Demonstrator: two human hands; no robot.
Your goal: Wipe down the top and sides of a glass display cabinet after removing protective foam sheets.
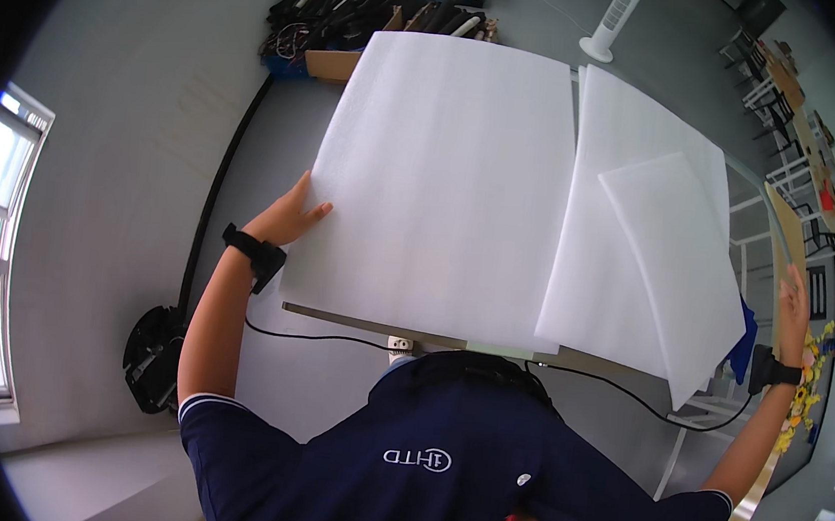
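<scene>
A large white foam sheet [445,183] lies on a table in front of me. To its right is a second white foam sheet [652,122], with a loose, slanting foam piece [674,255] on top. My left hand [291,213] is at the left edge of the large sheet, thumb and forefinger apart along it; its other fingers are mostly hidden. Out to the right, my right hand [792,312] has its fingers stretched out beside a tan board [787,231], apart from the foam. Whether it touches the board I cannot tell.
Black cables and tubes [337,2] are heaped beyond the table, near a cardboard box [333,65]. A white tower fan [611,23] stands farther back. Cords run from both wristbands toward my waist. A black bag-like object [153,361] sits on the floor at left.
</scene>
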